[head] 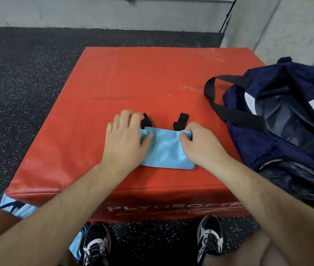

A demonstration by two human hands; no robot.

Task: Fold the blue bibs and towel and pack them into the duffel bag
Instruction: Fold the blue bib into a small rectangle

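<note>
Pinching the top corners of a small folded light blue cloth bib: left hand curled on the left corner, right hand curled on the right one. Probably holding both sides down to keep the fold flat. Two black strap loops poking out past the top edge. All on a big red padded box, a good flat spot for folding. "PLYOSOFT" on its front, end cut off. At the right, an open dark blue duffel bag, close for packing; white label, only "OUE" readable. More light blue cloth down on the speckled floor, likely waiting its turn.
</note>
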